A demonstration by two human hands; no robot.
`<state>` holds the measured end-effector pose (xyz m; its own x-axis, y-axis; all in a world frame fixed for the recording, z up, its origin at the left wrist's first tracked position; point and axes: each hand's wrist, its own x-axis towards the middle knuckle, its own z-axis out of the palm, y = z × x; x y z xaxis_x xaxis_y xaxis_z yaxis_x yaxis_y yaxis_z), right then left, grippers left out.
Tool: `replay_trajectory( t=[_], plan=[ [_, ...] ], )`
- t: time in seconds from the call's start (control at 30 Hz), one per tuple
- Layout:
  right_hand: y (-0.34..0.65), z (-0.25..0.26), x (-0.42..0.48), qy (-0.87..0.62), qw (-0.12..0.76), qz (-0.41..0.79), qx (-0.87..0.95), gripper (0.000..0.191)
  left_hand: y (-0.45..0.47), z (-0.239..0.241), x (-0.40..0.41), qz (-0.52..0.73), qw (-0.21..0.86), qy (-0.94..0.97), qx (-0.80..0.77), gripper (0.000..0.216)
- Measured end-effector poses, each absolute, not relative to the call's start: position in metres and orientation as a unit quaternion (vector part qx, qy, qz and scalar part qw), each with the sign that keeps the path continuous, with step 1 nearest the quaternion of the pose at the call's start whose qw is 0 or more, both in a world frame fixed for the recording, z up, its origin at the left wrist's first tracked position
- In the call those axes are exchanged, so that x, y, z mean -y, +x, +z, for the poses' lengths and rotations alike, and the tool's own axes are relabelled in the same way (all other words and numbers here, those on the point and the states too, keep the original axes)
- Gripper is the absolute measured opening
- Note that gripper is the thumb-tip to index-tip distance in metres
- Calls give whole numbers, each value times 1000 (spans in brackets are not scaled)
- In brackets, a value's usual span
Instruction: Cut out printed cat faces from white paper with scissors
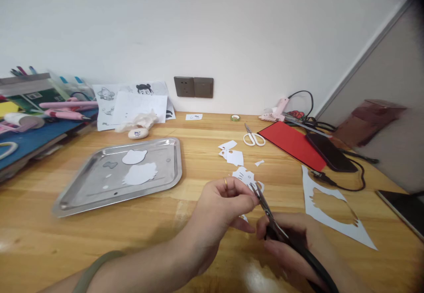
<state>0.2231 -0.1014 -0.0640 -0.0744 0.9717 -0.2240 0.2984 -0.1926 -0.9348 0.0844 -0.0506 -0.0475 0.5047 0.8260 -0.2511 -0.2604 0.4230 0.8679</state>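
My left hand [228, 202] is closed in a pinch, with thumb and index finger together on a piece of paper mostly hidden by the fingers. Black-handled scissors [267, 211] are gripped in my right hand [294, 240], blades slightly apart, tips right at my left fingertips. Just beyond the fingers shows a white paper cut-out [243, 174] with printed whisker lines; whether it is the pinched piece I cannot tell. Paper scraps [234, 157] lie farther back. White-handled scissors [254, 139] rest behind them.
A metal tray [177, 165] at left holds white cut-outs [141, 174] and a grey bow shape [110, 165]. At right lie a red sheet [291, 145], a black phone-like slab [331, 152], cables and a cut paper frame [313, 209]. A pink glue gun [280, 109] stands behind.
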Motion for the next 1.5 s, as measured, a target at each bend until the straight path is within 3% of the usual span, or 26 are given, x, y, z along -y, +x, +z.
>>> replay_trajectory(
  t=[1.5],
  plan=[
    [226, -62, 99, -596, 300, 471, 577, 11, 82, -49, 50, 334, 794, 388, -327, 4]
  ],
)
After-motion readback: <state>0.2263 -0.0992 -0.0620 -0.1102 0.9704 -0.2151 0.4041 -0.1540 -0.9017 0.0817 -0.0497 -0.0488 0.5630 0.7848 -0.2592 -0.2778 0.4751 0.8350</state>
